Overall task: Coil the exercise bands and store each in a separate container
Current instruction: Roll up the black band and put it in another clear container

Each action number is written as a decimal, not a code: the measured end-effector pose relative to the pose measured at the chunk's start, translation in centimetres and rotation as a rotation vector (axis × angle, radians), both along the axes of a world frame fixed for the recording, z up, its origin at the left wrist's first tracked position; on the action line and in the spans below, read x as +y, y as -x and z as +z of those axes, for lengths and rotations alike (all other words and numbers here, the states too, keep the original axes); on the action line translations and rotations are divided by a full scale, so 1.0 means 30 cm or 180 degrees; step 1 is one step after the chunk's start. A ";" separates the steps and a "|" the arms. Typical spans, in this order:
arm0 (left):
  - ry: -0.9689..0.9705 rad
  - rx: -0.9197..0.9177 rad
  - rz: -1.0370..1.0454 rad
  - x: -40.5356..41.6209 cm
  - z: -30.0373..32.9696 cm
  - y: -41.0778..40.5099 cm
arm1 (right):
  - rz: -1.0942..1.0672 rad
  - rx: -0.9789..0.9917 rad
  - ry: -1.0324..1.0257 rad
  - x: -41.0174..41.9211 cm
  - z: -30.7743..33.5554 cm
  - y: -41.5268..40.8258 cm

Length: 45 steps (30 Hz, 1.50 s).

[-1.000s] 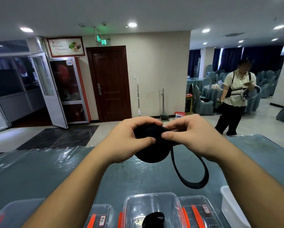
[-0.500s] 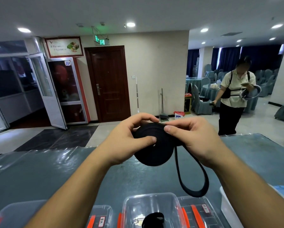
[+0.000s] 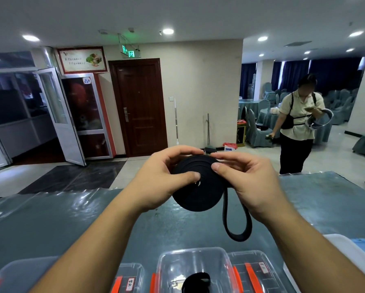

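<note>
A black exercise band [image 3: 198,187] is wound into a thick round coil held above the table. My left hand [image 3: 162,178] grips the coil from the left, thumb pressed on its face. My right hand [image 3: 247,182] pinches its upper right edge. A loose loop of the band [image 3: 237,229] hangs down from the coil on the right. Below, at the near edge, an open clear container [image 3: 194,259] holds another black coiled band [image 3: 196,281].
The table has a grey-green cover [image 3: 71,218]. Clear containers with orange clips [image 3: 255,271] and lids [image 3: 128,280] line the near edge, a white bin [image 3: 342,248] at right. A person [image 3: 298,123] stands beyond the table's far right side.
The coil has grown slightly and the hanging loop is shorter. Both hands rose a little and my fingers shifted around the coil. The person in the background stepped nearer.
</note>
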<state>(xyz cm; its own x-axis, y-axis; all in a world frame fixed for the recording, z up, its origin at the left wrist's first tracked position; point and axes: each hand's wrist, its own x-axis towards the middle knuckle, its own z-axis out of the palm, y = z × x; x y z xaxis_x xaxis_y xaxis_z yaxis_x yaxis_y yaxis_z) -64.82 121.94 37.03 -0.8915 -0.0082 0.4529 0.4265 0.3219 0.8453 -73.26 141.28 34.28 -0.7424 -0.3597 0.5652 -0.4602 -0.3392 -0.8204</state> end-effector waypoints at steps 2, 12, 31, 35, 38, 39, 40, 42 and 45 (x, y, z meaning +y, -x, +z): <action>-0.0262 0.0165 0.0136 0.004 -0.003 0.004 | 0.0038 -0.0126 0.0195 -0.007 0.001 -0.004; -0.0543 0.0080 -0.0033 0.023 -0.023 0.002 | 0.0031 -0.0355 0.0370 -0.015 -0.013 -0.026; -0.0111 -0.0120 -0.0063 0.027 -0.023 -0.027 | 0.0018 -0.0705 0.0353 -0.021 -0.025 -0.062; -0.0181 -0.0076 -0.0096 0.016 -0.016 -0.034 | 0.0312 -0.1121 0.0530 -0.022 -0.014 -0.076; -0.0195 0.0059 -0.0029 0.017 -0.032 -0.035 | 0.0540 -0.1444 0.0601 -0.013 -0.011 -0.074; -0.0166 0.0104 0.0002 0.018 -0.037 -0.034 | 0.0603 -0.1526 0.0628 -0.011 -0.010 -0.071; -0.0144 0.0123 0.0004 0.021 -0.042 -0.034 | 0.0633 -0.1573 0.0641 -0.009 -0.009 -0.069; -0.0059 0.0081 -0.0086 0.024 -0.046 -0.034 | 0.0581 -0.1553 0.0625 -0.008 -0.010 -0.067; 0.0047 -0.0004 -0.0193 0.026 -0.042 -0.035 | 0.0271 -0.1388 0.0486 -0.007 -0.018 -0.065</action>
